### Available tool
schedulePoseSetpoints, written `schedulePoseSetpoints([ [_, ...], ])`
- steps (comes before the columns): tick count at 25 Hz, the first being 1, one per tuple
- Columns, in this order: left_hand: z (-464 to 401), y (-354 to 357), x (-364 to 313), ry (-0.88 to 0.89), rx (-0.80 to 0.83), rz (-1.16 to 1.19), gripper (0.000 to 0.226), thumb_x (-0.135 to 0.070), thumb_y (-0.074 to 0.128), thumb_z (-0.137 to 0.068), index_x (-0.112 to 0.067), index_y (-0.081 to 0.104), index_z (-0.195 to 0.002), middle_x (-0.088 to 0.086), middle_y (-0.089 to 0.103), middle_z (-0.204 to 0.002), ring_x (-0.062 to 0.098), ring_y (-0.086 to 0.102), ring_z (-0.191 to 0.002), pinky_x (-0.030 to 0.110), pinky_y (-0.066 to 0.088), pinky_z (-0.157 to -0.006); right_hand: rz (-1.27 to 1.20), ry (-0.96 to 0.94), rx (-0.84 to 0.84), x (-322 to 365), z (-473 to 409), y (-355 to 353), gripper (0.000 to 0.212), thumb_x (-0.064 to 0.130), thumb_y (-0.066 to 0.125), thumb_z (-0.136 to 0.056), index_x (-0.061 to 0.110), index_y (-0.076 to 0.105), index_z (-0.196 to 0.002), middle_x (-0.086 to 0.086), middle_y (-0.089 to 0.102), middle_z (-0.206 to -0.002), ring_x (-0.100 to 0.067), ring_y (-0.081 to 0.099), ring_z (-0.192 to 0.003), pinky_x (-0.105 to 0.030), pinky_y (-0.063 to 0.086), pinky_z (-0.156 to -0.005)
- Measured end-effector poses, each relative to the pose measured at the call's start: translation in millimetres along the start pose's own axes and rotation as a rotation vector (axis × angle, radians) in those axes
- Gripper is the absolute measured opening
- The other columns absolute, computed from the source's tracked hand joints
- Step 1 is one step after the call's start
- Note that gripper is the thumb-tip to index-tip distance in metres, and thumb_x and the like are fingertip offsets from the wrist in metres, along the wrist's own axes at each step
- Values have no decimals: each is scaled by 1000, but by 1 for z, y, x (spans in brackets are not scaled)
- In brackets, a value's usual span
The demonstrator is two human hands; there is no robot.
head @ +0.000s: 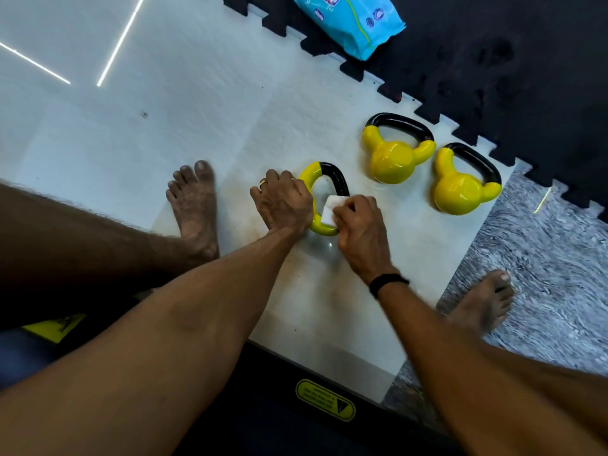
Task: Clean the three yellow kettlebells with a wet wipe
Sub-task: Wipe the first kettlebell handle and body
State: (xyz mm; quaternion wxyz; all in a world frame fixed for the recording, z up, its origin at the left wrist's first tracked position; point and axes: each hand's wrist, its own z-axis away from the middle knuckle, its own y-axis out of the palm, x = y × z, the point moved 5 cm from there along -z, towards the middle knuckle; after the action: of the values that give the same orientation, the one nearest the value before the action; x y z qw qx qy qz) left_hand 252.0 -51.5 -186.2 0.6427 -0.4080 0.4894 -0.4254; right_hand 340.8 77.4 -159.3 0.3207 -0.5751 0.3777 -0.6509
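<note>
Three yellow kettlebells with black handle tops sit on the white floor. My left hand grips the yellow left side of the nearest kettlebell, whose body is hidden under my hands. My right hand presses a folded white wet wipe against the inside of that handle. A second kettlebell lies on its side further back. The third kettlebell lies to its right, near the floor's edge.
A blue pack of wet wipes lies on the black puzzle mat at the top. My bare left foot and right foot rest on the floor. A grey patterned carpet lies at the right.
</note>
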Motion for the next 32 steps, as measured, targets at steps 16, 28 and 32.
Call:
schedulePoseSetpoints([
  [16, -8, -2, -8, 224, 0, -21, 42, -31, 25, -81, -9, 61, -75, 15, 59, -82, 33, 54, -72, 41, 32, -74, 606, -778, 639, -12, -24, -7, 59, 13, 29, -69, 8, 57, -121, -11, 56, -129, -36, 56, -86, -42, 45, -73],
  [28, -10, 0, -11, 340, 25, -54, 36, -29, 29, -81, -10, 58, -72, 13, 58, -80, 31, 51, -69, 41, 31, -72, 710, -924, 584, -32, -36, -32, 61, 15, 44, -82, 16, 39, -143, -3, 41, -149, -29, 49, -83, -39, 39, -68],
  [32, -9, 1, -15, 411, 34, -67, 36, -29, 30, -81, -9, 58, -71, 13, 57, -79, 32, 51, -68, 41, 32, -72, 711, -914, 568, -35, -58, -23, 57, 17, 47, -84, 19, 43, -141, 0, 50, -144, -29, 55, -81, -35, 35, -61],
])
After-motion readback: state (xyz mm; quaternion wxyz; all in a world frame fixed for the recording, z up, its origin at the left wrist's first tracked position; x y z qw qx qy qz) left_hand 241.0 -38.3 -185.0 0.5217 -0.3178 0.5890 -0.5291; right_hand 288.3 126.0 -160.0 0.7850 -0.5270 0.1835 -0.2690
